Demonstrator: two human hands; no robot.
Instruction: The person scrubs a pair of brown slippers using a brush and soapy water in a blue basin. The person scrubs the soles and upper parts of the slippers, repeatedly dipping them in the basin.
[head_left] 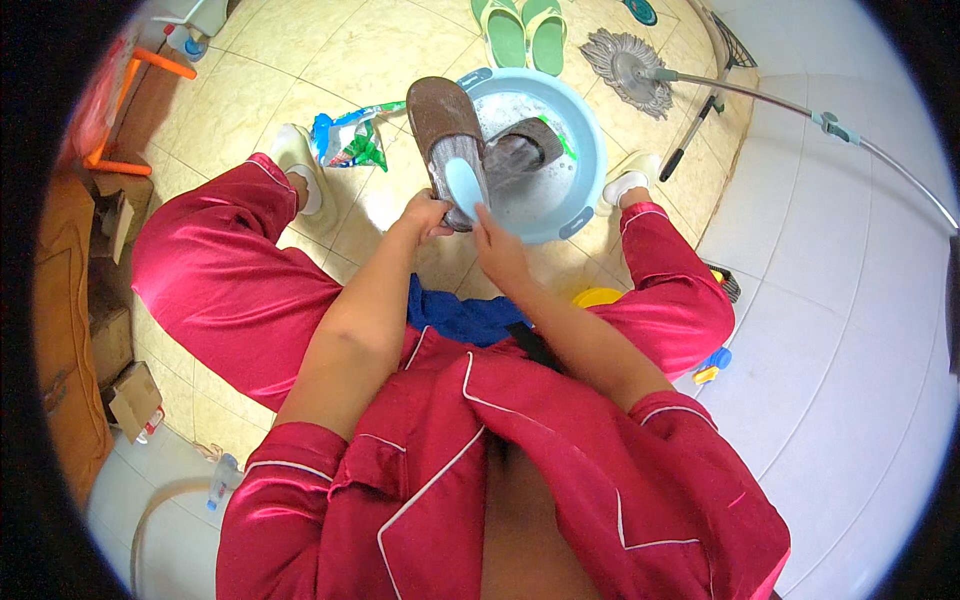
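My left hand [427, 216] grips the heel end of a brown slipper [442, 106], which is tilted over the left rim of a light blue basin [592, 125]. Whitish suds streak the slipper's inner sole. Closed around its handle, my right hand [500, 252] presses a pale blue scrubbing brush [463, 183] against that sole; the bristles are hidden underneath. A second brown slipper [545, 137] lies in the basin's foamy water, partly below the surface. A thin bright green item, too small to make out, lies beside it.
A blue, white and green plastic packet [352, 138] lies left of the basin. Green slippers [525, 40] stand beyond it. At the right are a mop head [630, 75] and its long pole [760, 97]. An orange frame [125, 110] and cardboard boxes [133, 400] line the left side.
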